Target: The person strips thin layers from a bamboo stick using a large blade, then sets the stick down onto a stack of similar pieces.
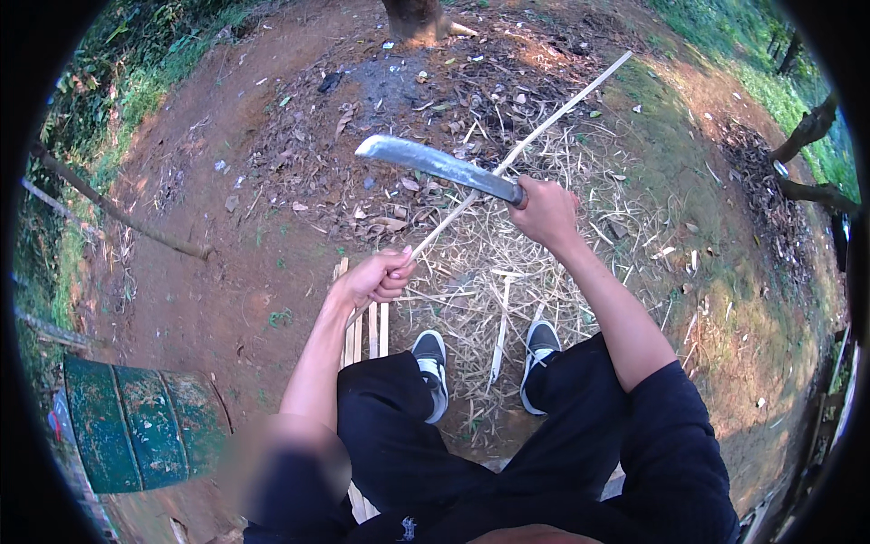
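Fingers (391, 268) of your left hand (376, 279) are clamping the long pale bamboo strip (535, 132), which is running toward one o'clock over the straw litter, steadying it for the blade. Your right hand (544, 211) is gripping the grey curved steel machete (439, 165), its blade pointing toward ten o'clock, crossing above the strip.

The right hand (542, 210) grips the handle of a broad-bladed machete (437, 164), its blade pointing left across a long thin bamboo strip (535, 131). The left hand (379, 276) is closed around the strip's near end. Near the feet, more split strips (373, 331) lie on the ground beside pale shavings (494, 272). A green drum (136, 426) lies at near left, and a tree trunk (412, 18) stands far off.
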{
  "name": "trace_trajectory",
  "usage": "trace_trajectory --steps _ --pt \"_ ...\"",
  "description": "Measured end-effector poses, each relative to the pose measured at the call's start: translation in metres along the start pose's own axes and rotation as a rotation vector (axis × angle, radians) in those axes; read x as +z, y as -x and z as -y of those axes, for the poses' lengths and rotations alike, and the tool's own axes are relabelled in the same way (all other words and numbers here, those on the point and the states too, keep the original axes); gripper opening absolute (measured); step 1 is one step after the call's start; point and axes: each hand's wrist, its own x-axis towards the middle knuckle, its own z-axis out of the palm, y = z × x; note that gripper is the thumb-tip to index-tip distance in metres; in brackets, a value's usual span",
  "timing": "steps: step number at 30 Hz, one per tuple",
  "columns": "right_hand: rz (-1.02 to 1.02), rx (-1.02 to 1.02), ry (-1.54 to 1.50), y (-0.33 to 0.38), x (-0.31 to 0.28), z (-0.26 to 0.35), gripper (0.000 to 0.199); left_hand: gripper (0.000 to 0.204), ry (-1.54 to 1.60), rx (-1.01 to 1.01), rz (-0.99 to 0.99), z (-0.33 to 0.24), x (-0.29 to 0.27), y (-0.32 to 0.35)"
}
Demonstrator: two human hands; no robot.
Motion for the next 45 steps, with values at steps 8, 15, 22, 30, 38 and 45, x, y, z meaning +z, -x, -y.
trace_trajectory --steps 8,15,22,30,38,45 --pt "0.055 0.156 0.120 -0.005 -0.005 -0.022 0.009 0.048 0.068 -0.054 -0.014 0.000 0.003 0.003" --pt "0.056 -0.015 0.086 -0.003 -0.006 0.004 0.012 0.048 0.078 -0.039 0.007 0.005 -0.003 0.011" --pt "-0.032 0.275 -0.028 -0.013 -0.007 -0.033 0.018 0.048 0.066 -0.051 -0.058 0.005 -0.004 0.026" --pt "0.027 0.234 0.017 -0.010 -0.003 -0.028 0.015 0.048 0.089 -0.082 -0.037 0.015 -0.013 0.032" --pt "-0.100 0.573 -1.195 -0.015 0.011 -0.025 0.038 0.051 -0.084 -0.084 -0.091 0.025 -0.023 0.033" --pt "-0.082 0.499 -1.392 -0.017 0.006 0.016 0.024 0.050 -0.417 -0.022 -0.157 0.018 -0.015 0.005"
